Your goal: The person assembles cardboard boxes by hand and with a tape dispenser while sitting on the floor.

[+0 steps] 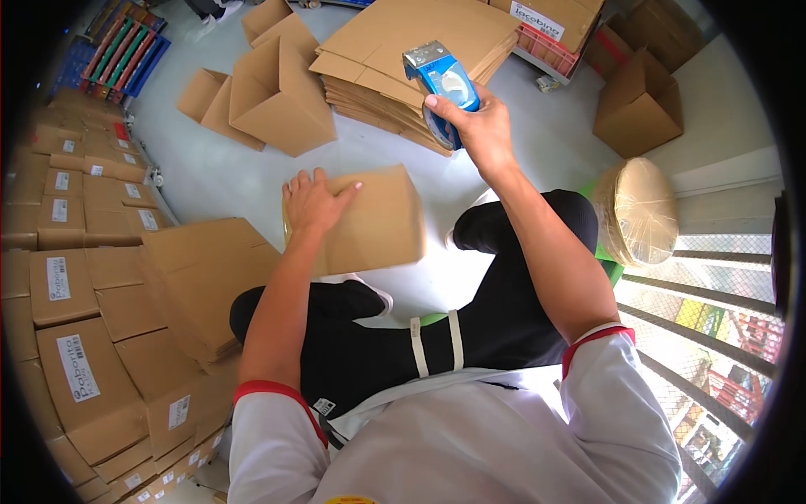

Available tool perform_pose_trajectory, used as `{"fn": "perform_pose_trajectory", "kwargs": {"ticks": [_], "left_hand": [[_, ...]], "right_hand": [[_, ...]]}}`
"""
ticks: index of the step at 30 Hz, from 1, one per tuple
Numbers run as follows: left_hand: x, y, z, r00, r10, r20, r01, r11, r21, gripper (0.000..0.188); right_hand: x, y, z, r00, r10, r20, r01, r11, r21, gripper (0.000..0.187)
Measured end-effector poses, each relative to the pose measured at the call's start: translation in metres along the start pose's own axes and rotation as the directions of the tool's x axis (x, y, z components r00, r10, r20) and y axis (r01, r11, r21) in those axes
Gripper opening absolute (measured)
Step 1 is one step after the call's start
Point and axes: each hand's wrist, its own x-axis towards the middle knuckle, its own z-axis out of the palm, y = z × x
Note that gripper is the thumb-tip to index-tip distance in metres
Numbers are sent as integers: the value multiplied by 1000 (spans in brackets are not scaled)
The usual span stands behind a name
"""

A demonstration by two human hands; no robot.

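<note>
In my right hand [483, 126] I hold a blue tape dispenser [453, 84] with a metal head, raised up and to the right of a cardboard box. That brown box [382, 218] is in front of me, above my lower legs, its edges slightly blurred. My left hand [315, 202] lies on the box's left part with the fingers spread and the thumb stretched toward the right. The dispenser is apart from the box. What supports the box underneath is hidden.
Flattened cardboard [411, 42] is stacked ahead on the floor. Opened boxes [281, 97] stand to its left. Labelled cartons [92, 361] are piled along my left, beside folded cardboard [210, 277]. A plastic-wrapped round roll [646, 210] and an open box [638, 105] are at right.
</note>
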Motion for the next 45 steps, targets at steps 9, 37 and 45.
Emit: {"fn": "perform_pose_trajectory", "kwargs": {"ticks": [9, 37, 45], "left_hand": [[-24, -43, 6, 724, -99, 683, 309, 931, -192, 90], [-69, 9, -23, 965, 202, 167, 230, -344, -911, 29], [-69, 18, -2, 981, 179, 70, 126, -321, -939, 25]], "right_hand": [[-9, -21, -9, 922, -109, 372, 94, 994, 60, 63], [-28, -7, 20, 725, -21, 689, 353, 870, -345, 49], [-28, -25, -15, 747, -1, 664, 437, 754, -490, 54]]}}
